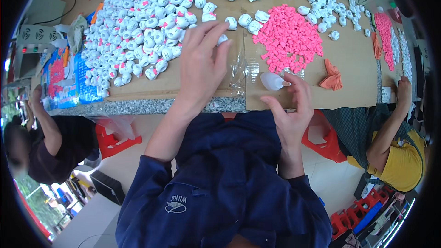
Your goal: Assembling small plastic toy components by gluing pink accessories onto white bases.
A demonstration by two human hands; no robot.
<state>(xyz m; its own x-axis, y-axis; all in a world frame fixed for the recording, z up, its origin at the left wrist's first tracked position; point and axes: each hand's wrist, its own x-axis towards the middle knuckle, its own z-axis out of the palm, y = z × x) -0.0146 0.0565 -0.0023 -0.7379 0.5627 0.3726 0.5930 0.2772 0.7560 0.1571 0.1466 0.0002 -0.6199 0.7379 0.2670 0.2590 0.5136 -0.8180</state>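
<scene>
My left hand [202,62] is over the table, thumb and index finger closed around a small white rounded piece [222,39]. Just beyond the fingertips are more white pieces [231,23], some with two small pointed ears. My right hand [294,108] has its thumb and fingers spread apart. Beside its fingertips a small white squeeze bottle [272,81] lies on its side, its narrow tip against or very near the fingers. A heap of small pink pieces [289,36] lies beyond the bottle.
Many white pieces, several bearing pink bits, cover the left of the cardboard [349,94]. A crumpled orange scrap [331,77] lies right of the bottle. The granite table edge [225,104] runs before me. People sit at left [59,142] and right [399,156], near red stools [112,140].
</scene>
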